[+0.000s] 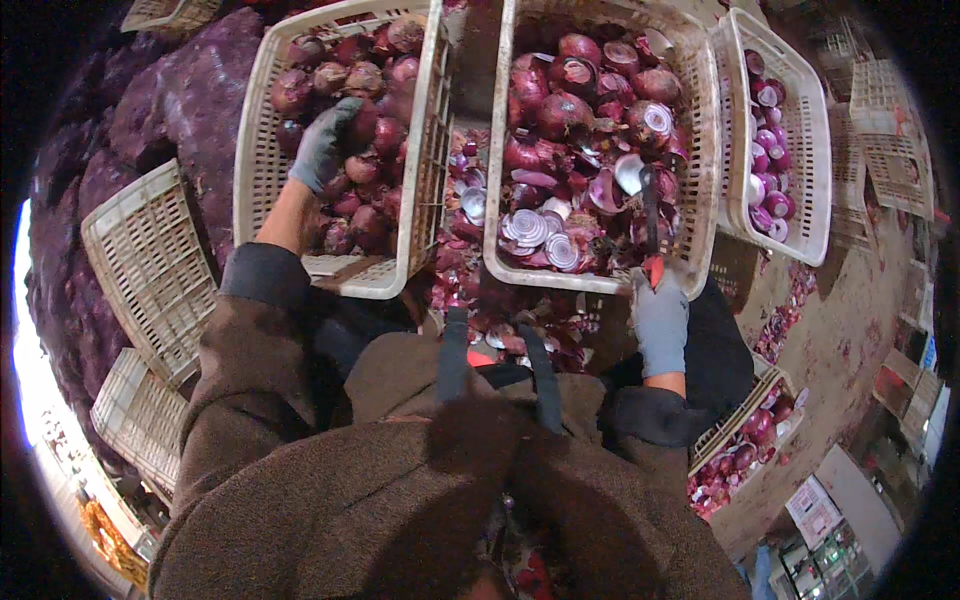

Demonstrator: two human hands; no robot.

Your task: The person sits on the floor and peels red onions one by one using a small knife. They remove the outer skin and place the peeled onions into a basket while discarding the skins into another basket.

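My left hand (pixel 324 144), in a grey glove, reaches into the left plastic crate (pixel 405 225), which is filled with whole red onions. It is curled round a red onion (pixel 363 124), and part of its fingers is hidden. My right hand (pixel 660 322), also gloved, grips a knife (pixel 652 225) with an orange-red handle at the near right corner of the middle crate (pixel 570 276). The dark blade points away from me over that crate. Inside lie whole red onions (pixel 565 114), loose skins and cut slices (pixel 526 228) with pale rings.
At the right, another white crate (pixel 814 187) holds peeled purple onions (pixel 772 202). A crate of onions and skins (pixel 739 457) stands by my right side. Empty-looking crates (pixel 150 262) lean against full purple mesh sacks (pixel 180 112) at left. Skins (pixel 461 262) litter the floor between the crates.
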